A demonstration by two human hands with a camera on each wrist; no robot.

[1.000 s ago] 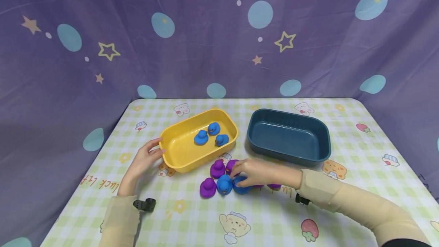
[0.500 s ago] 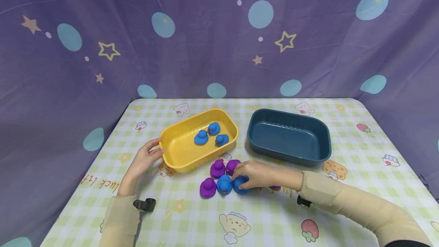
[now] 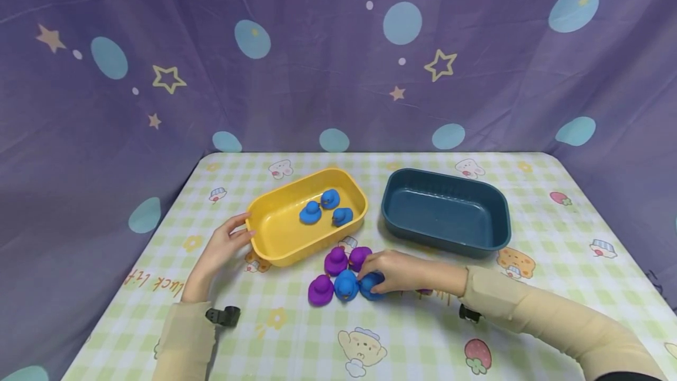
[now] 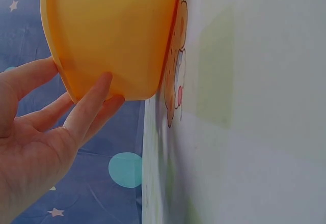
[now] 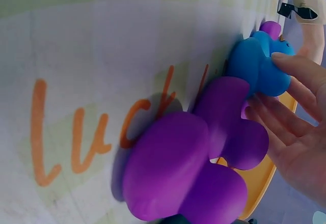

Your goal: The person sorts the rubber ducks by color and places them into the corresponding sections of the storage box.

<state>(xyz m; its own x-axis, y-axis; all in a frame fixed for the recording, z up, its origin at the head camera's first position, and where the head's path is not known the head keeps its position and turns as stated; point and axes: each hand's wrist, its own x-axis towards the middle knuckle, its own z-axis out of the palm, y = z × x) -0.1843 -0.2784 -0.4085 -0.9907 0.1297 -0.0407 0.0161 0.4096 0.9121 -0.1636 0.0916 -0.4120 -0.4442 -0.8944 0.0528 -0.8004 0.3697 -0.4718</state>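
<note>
My left hand (image 3: 226,242) holds the near-left end of a yellow bin (image 3: 280,256), with fingertips against its outer wall (image 4: 117,35) in the left wrist view. Three blue rubber ducks (image 3: 310,212) sit inside that bin. In front of it, my right hand (image 3: 396,269) grips a blue duck (image 3: 371,287) between thumb and fingers, low over the tablecloth. Another blue duck (image 3: 346,285) stands just left of it. Purple ducks (image 3: 320,290) surround these two. In the right wrist view, two purple ducks (image 5: 168,168) sit in the foreground beside the held duck (image 5: 247,63).
A dark teal bin (image 3: 446,246) stands to the right of the yellow one, with nothing inside. A checked tablecloth (image 3: 423,340) with printed drawings covers the table. A purple patterned curtain (image 3: 317,75) hangs behind and at the sides.
My right hand has shifted slightly and its fingers have settled around the blue duck. The left hand and both bins have stayed where they were.
</note>
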